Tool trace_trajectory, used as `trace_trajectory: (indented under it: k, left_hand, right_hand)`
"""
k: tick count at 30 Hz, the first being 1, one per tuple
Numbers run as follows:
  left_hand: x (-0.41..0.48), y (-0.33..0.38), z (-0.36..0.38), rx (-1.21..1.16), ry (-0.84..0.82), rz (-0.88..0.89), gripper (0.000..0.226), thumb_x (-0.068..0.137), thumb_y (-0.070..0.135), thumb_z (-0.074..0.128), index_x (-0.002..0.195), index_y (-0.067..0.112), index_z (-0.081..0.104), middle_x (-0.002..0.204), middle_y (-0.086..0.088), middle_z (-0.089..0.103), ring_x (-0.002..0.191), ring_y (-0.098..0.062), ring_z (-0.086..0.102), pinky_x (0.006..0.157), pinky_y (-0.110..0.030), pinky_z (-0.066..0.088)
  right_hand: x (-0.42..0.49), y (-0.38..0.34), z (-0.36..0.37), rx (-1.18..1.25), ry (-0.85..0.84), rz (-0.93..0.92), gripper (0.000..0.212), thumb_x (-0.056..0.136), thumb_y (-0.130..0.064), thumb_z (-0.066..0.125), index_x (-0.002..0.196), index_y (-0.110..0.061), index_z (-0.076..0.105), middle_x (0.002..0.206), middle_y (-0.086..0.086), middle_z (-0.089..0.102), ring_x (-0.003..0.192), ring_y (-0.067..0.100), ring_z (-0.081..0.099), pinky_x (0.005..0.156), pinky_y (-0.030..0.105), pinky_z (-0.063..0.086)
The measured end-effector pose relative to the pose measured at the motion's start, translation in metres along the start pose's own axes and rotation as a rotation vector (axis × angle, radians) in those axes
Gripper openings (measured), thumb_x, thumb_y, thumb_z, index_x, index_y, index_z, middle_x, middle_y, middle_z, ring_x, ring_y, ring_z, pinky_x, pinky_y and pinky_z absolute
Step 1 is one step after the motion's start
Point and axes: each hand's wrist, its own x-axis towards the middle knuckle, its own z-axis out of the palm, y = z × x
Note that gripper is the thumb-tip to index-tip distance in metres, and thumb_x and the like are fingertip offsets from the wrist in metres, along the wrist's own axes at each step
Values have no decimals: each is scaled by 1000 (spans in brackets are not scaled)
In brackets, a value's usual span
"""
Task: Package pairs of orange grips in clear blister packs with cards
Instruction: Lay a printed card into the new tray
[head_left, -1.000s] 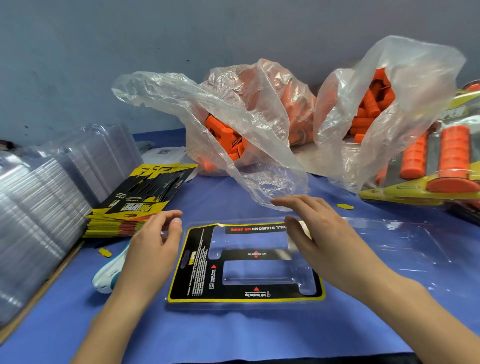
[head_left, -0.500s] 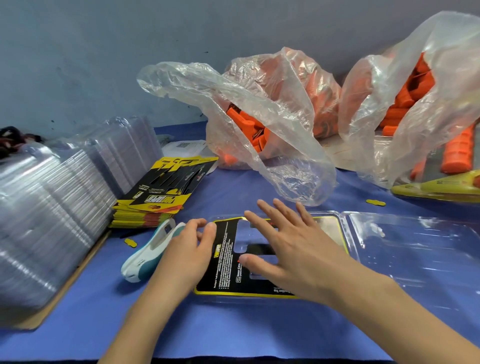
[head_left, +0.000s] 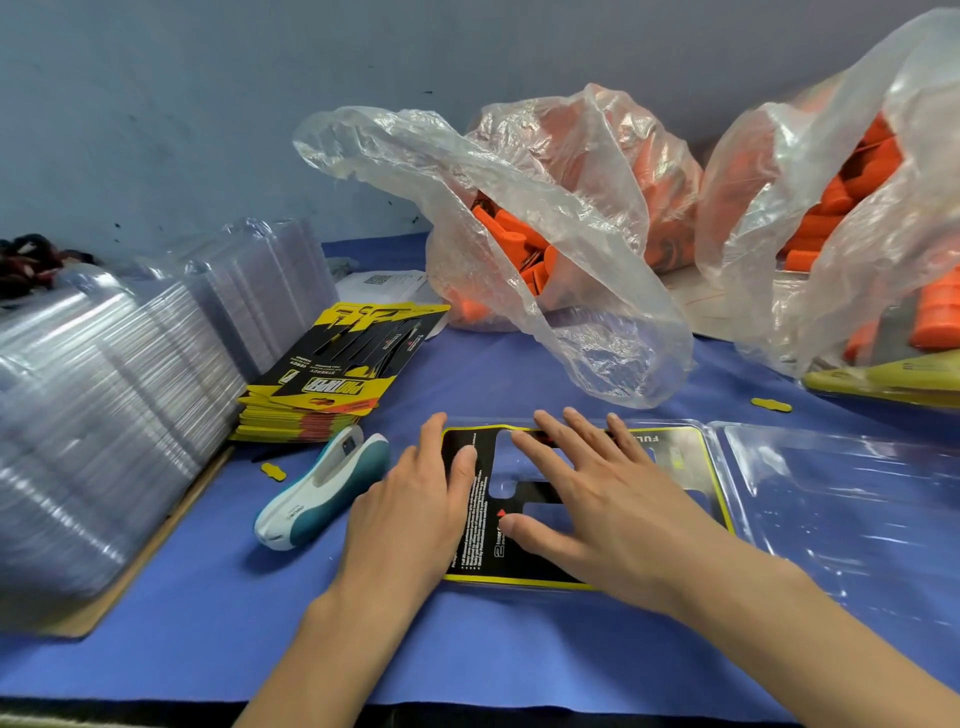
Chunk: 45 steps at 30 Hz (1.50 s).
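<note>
A blue-covered bench (head_left: 218, 613) runs along a grey-blue wall. At far left lie leaning stacks of clear empty packs (head_left: 104, 415), then a pile of yellow-and-black cards (head_left: 332, 384), with a teal-and-white tool (head_left: 322, 488) lying just in front of it. Next, the left hand (head_left: 410, 514) lies flat, fingers straight, on the left end of a single card (head_left: 675, 467). This card sits face down in the left half of an opened blister (head_left: 857, 509), its long axis running left to right across the bench, the lettering on its far edge upside down. The right hand (head_left: 597, 499), fingers spread and straight, presses on the card's middle. The blister's other half lies open to the right. Behind, two clear bags (head_left: 597, 332) hold loose orange grips (head_left: 519, 244).
</note>
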Motion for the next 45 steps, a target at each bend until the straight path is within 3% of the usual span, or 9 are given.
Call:
trace_trajectory:
  k: [7,10,13,20,31,36,40,43,45]
  left_hand:
    - [-3,-4,-2,10,9,37,49,98,56,19,144,46,32,114,5,49,98,-27,63,71,-41,49]
    - [-1,-4,-4,-50,116,103,44,99,49,29,135,36,51,123,4,45,101,-24,60,71,-42,52]
    - [1,-3,-6,-127,242,268,36,102,38,42,126,22,62,122,1,53,105,-22,54,85,-40,48]
    - [-4,5,-4,-153,66,534,47,102,41,32,138,18,52,139,7,53,130,-11,44,106,-32,37]
    - [-2,0,4,-122,-10,545,50,103,42,24,144,22,44,145,10,45,134,-7,38,107,-27,31]
    - [-2,1,3,-156,-23,543,50,103,44,23,144,24,42,145,13,45,134,-5,37,108,-26,30]
    - [-4,1,3,-138,-23,525,55,102,47,20,146,21,42,147,10,44,135,-7,37,110,-28,30]
    - [-4,1,2,-130,-26,515,58,101,49,18,146,21,41,147,9,44,136,-7,35,111,-27,28]
    - [-3,1,2,-132,-29,510,58,101,49,17,146,22,40,147,10,43,136,-6,33,111,-24,26]
  right_hand:
    - [0,1,-1,-2,-10,-3,90,81,-79,6,156,-31,8,165,-7,-7,151,15,-12,122,41,-11]
    - [0,2,-1,-2,-12,-5,89,82,-79,7,156,-30,9,165,-11,-6,151,15,-11,122,42,-9]
    - [1,2,-1,4,-8,-12,89,82,-78,8,157,-30,9,164,-15,-3,151,14,-10,122,43,-8]
    - [1,2,1,10,11,-24,87,84,-76,8,157,-29,11,164,-16,4,151,13,-8,122,43,-7]
    - [2,6,3,9,-6,-47,86,85,-78,5,156,-31,3,164,-15,0,151,12,-12,122,43,-9]
    - [1,7,-1,73,2,-39,81,87,-76,13,156,-34,8,163,-17,5,151,9,-8,123,41,-6]
    - [-2,8,-12,297,115,-45,61,94,-65,27,149,-39,28,156,-23,26,149,2,6,121,24,1]
    - [-6,13,-21,425,290,-28,39,100,-42,44,138,-35,49,134,-25,48,134,0,33,105,6,20]
    - [-11,19,-27,363,414,-18,29,100,-28,51,126,-30,61,118,-17,61,114,9,50,96,18,36]
